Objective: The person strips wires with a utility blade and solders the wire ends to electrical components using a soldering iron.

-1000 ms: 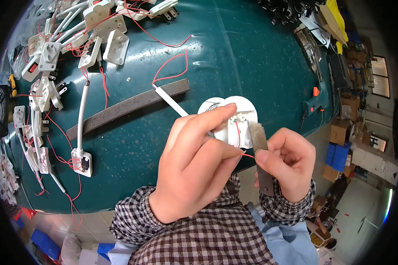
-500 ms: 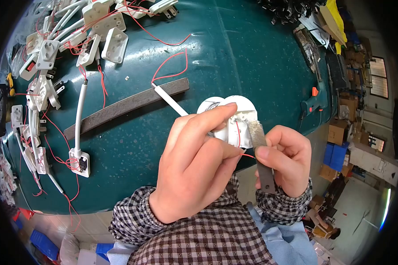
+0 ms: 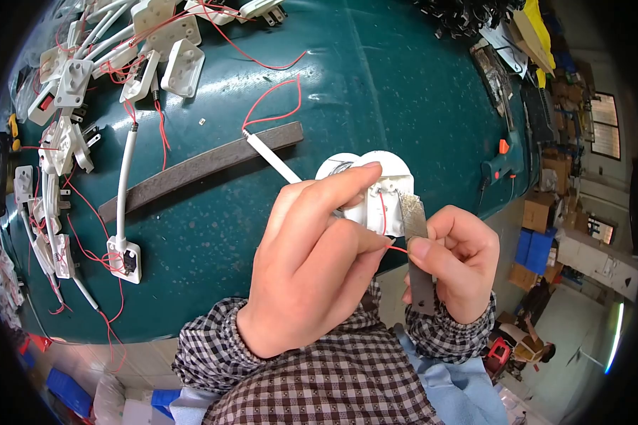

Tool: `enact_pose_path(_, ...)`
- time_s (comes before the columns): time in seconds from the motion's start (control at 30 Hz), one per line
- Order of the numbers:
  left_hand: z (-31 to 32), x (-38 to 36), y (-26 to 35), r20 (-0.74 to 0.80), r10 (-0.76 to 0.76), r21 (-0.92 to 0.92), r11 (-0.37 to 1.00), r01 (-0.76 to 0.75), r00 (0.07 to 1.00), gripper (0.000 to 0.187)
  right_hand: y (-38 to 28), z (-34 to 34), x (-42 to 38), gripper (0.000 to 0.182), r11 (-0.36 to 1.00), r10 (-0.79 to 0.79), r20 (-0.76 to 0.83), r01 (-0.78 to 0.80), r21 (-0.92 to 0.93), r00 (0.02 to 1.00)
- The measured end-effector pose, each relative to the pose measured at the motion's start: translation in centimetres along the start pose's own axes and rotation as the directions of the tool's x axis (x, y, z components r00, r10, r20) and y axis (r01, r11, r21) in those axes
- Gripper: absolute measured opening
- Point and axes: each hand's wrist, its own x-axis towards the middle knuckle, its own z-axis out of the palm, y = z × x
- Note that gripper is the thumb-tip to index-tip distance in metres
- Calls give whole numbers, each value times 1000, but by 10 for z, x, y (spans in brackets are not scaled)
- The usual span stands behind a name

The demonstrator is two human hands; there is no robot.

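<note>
My left hand (image 3: 301, 269) grips a white rounded plastic plug housing (image 3: 391, 164) over the bench, forefinger across its face. Its thumb and fingertips pinch a thin red wire (image 3: 384, 212) running down the housing. Between my right hand's (image 3: 457, 258) thumb and fingers is a flat grey metal strip (image 3: 420, 273). The strip's bright, rough upper end lies against the housing's right edge, and a small hole marks its lower end. The red wire also reaches the strip at my right thumb. From behind my left hand a white cable (image 3: 273, 159) extends up and left, ending in a red wire loop.
On the green bench (image 3: 213, 262) lies a long dark grey bar (image 3: 205, 163). Beside it stands a white cable with a small plug housing (image 3: 125, 262). White plug parts and red wires (image 3: 71, 85) are heaped at left. A green tool (image 3: 500, 168) is at the right edge.
The metal strip has turned slightly, its lower end swinging left with my right hand. My left hand and the housing stay nearly still.
</note>
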Motion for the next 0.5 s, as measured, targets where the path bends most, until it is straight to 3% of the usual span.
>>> enact_pose_path(0.5,0,0,-1,-2,2,-5,1000,-2,1000,25,5,3,-4,8,999,-45,-10,45,3,999)
